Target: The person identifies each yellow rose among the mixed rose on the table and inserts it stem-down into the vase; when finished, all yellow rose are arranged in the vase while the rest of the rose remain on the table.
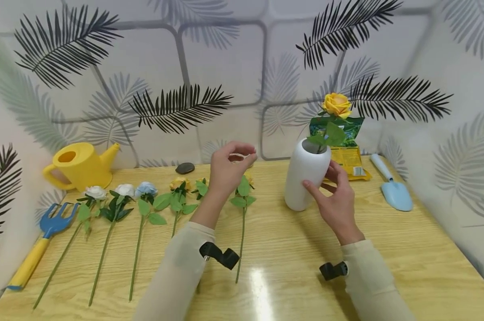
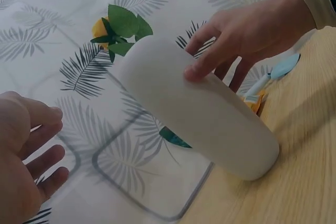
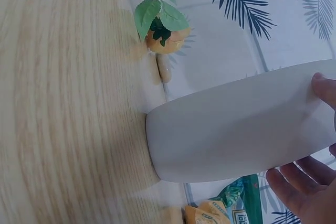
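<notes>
Presumably, the vase (image 1: pixel 304 176) is rigid, slick, fragile: hold mid-body. Right grip (image 1: pixel 338 204) clasps its side; left grip (image 1: pixel 224 171) loosely curved, empty.

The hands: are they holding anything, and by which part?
The right hand holds the white vase by its side; the left hand holds nothing.

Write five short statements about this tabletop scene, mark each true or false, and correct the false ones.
1. The right hand holds the white vase. True.
2. The left hand grips a flower stem. False: it holds nothing.
3. A yellow rose is in the vase. True.
4. The light blue trowel lies beside the yellow watering can. False: it lies at the far right in the head view, beyond the vase.
5. The blue flower lies between a white flower and a yellow flower. True.
</notes>
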Demonstrator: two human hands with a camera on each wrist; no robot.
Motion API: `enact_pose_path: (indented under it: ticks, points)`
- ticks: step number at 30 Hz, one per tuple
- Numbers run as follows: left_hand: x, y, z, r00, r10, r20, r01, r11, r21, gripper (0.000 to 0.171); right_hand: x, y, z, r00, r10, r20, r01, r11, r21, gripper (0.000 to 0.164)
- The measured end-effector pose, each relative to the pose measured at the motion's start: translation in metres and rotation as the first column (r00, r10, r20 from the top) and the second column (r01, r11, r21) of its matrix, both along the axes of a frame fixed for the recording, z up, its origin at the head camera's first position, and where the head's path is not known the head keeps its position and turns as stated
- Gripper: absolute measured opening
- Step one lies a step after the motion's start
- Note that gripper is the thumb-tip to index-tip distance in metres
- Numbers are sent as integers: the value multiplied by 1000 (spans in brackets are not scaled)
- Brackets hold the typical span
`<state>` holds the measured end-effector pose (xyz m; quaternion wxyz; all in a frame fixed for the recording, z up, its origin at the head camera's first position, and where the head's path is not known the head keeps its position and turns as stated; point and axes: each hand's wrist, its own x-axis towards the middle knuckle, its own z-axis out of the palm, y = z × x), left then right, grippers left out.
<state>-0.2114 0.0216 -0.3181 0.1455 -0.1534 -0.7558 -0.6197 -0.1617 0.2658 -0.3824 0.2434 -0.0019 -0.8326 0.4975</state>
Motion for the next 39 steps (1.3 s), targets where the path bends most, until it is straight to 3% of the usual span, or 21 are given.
enact_pose_path:
  ticks: [5, 14, 20, 24, 32, 36, 39]
  points:
    - [15, -17, -17, 995, 14, 95, -13, 1000, -15, 13, 2, 2, -1, 1000, -3, 0, 3, 1000, -1, 74]
    - [40, -36, -45, 973, 15, 229, 39, 972, -230, 7, 0, 2, 1, 1000, 3, -8, -3, 1000, 18, 73]
    - [48, -39, -65, 936, 36, 351, 71, 955, -289, 8, -1, 2, 0, 1000, 2, -6, -2, 1000, 19, 73]
    - [51, -39, -78, 924, 26, 383, 108, 940, -323, 9, -1, 1, -1, 1000, 3, 3, -3, 1000, 11, 73]
    - [55, -33, -86, 887, 38, 460, 176, 893, -413, 19, -1, 1, 0, 1000, 5, -8, -5, 1000, 7, 73]
    - [58, -29, -86, 883, 39, 467, 203, 867, -456, 24, -1, 2, 1, 1000, 8, -8, -8, 1000, 15, 73]
    - [59, -26, -88, 890, 37, 454, 218, 841, -495, 28, 1, 1, 1, 1000, 11, -3, -11, 1000, 15, 73]
